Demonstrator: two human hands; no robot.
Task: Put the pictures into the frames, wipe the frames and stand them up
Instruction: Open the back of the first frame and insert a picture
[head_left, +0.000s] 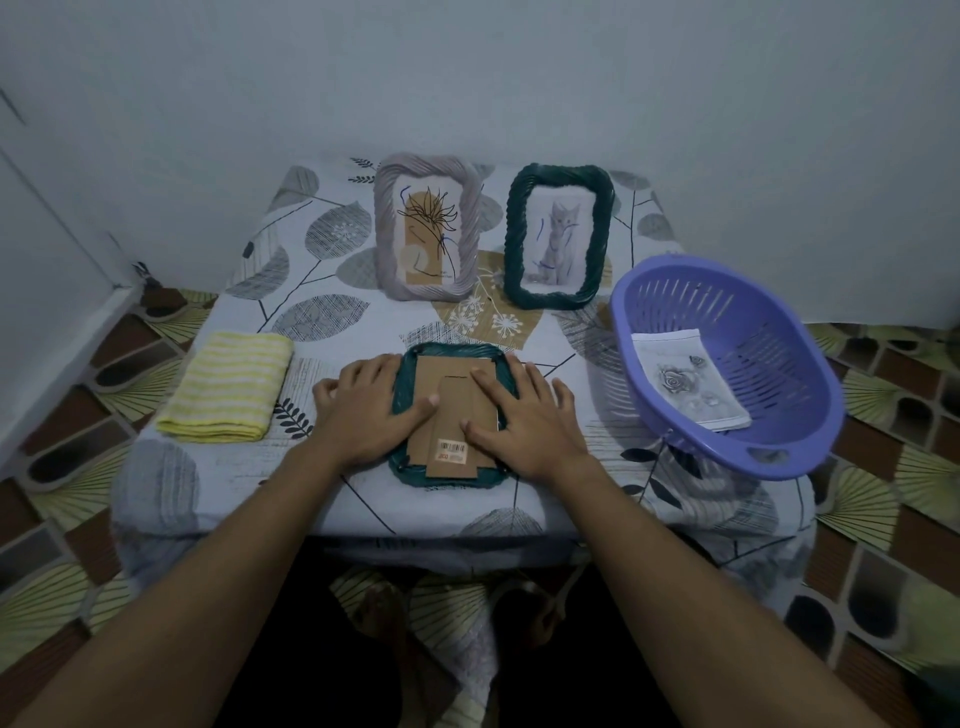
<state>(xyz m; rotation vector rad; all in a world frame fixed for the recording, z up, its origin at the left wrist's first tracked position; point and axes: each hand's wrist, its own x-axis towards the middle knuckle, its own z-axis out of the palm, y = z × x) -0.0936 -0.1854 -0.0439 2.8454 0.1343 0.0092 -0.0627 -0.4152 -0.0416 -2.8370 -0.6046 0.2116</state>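
Grip released: your left hand (371, 410) and right hand (524, 415) press flat on the frame backing (452, 387); uneven pressure could skew it.

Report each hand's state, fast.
Left hand: open, pressing on the face-down teal frame.
Right hand: open, pressing on its cardboard back.

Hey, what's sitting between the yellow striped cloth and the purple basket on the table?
In the head view, a dark green frame lies face down there, cardboard back up, under the left hand and right hand.
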